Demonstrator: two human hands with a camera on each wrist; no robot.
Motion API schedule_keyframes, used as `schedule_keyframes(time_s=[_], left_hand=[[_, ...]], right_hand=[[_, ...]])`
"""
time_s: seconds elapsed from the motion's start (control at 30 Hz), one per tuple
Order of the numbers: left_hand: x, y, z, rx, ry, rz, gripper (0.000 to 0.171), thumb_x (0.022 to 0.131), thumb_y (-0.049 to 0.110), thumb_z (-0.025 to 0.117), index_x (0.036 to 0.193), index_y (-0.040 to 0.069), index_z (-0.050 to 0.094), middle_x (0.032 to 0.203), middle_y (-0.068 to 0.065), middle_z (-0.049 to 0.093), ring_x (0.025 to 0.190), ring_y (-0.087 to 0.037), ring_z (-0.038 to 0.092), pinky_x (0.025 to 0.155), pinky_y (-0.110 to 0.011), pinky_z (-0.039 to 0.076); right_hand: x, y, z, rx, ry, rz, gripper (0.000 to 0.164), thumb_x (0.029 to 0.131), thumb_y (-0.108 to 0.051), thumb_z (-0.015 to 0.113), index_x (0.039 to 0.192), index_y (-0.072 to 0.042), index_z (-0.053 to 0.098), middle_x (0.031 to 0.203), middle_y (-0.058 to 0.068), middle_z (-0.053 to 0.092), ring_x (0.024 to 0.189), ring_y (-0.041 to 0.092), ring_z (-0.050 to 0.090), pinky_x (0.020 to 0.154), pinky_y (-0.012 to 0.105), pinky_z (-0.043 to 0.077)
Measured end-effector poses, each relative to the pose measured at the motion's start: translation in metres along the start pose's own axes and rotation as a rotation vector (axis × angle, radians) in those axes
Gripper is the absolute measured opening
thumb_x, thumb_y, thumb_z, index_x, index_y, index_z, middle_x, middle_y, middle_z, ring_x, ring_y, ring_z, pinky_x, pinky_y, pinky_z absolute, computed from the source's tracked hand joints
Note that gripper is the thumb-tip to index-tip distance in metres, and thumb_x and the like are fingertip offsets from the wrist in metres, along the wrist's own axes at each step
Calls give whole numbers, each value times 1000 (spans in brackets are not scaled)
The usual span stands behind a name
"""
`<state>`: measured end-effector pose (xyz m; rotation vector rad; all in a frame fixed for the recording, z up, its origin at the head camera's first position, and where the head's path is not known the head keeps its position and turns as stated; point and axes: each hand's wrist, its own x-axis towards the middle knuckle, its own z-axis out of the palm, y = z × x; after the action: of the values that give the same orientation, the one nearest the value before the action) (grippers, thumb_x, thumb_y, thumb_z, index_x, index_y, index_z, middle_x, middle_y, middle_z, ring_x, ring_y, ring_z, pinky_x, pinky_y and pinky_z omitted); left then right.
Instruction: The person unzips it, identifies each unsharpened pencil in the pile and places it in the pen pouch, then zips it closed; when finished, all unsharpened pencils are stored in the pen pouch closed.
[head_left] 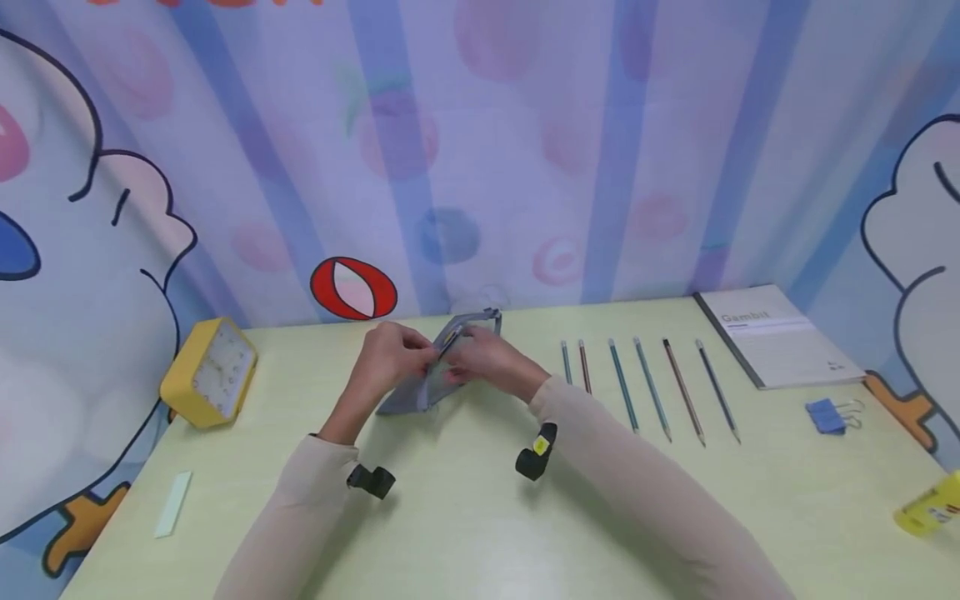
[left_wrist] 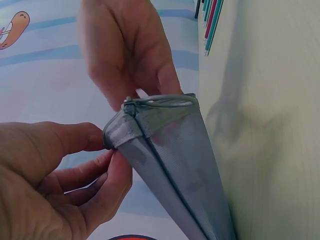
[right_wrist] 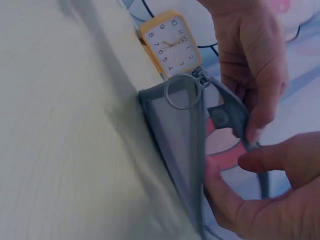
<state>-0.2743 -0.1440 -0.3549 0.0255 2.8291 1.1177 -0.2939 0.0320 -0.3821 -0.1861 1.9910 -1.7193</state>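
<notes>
A grey zip pencil case [head_left: 408, 393] with see-through panels is held up at a slant over the back middle of the table. Its zip is undone, and a ring pull [right_wrist: 183, 91] hangs at one end. My left hand [head_left: 390, 358] pinches the rim of the mouth between thumb and fingers, close to the zip end [left_wrist: 129, 107]. At the other part of the mouth, my right hand [head_left: 483, 358] grips the edge, thumb and fingers bent around it. The case hides some of the right fingertips in the left wrist view.
Several pencils [head_left: 648, 387] lie side by side to the right. Beyond them are a notebook [head_left: 787, 342], a blue binder clip [head_left: 827, 416] and a yellow bottle [head_left: 928, 507]. On the left stand a yellow clock [head_left: 213, 373] and a pale flat strip [head_left: 173, 505]. A printed curtain [head_left: 510, 167] backs the table.
</notes>
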Motion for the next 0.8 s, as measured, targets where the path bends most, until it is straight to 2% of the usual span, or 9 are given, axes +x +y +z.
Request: schedule_keyframes(time_s=[0.13,0.27,0.37,0.5,0.63,0.8], left_hand=[[-1,-4,-3,-9,3,-1,20,93,24,71,101,7,79,89,-9,77,82,-27,72,68,-29,53],[-1,-6,-7,-14,7,24,20,93,22,69,102,6,79,90,-10,76,85,-31,74,71,-29,55],[-1,-8,-9,-15,3,28,20,93,22,69,102,6,78,92,-12,77,86,-31,74,72,-29,55],[-1,-10,-9,-15,7,25,20,93,23,69,102,7,79,94,-13,77,85,-30,74,73,-29,55],[-1,-11,-10,-10,15,29,20,93,23,70,102,7,79,90,-10,77,86,-31,74,73,-30,55],[-2,-10,-11,-15,15,41,21,94,23,69,103,6,79,89,-10,77,85,-31,75,76,-32,56]], right_hand=[[-34,-9,-9,-279,-9,-93,59,100,-15,57,155,-7,36,127,26,63,104,34,71,95,43,56],[-67,-26,-30,-437,-28,-144,53,103,-23,56,152,-11,43,128,22,62,103,27,70,90,36,58],[-89,-33,-52,-475,-48,-140,54,103,-23,56,154,-10,40,133,22,59,106,26,70,89,35,59],[-108,-29,-81,-498,-33,-109,57,104,-19,55,156,-7,34,137,25,55,104,28,72,89,38,59],[-113,-19,-98,-528,-3,-69,61,104,-19,54,158,-6,29,135,27,53,98,28,72,86,39,60],[-114,-6,-108,-575,18,-29,64,104,-18,55,159,-4,25,131,27,54,94,32,71,83,40,60]])
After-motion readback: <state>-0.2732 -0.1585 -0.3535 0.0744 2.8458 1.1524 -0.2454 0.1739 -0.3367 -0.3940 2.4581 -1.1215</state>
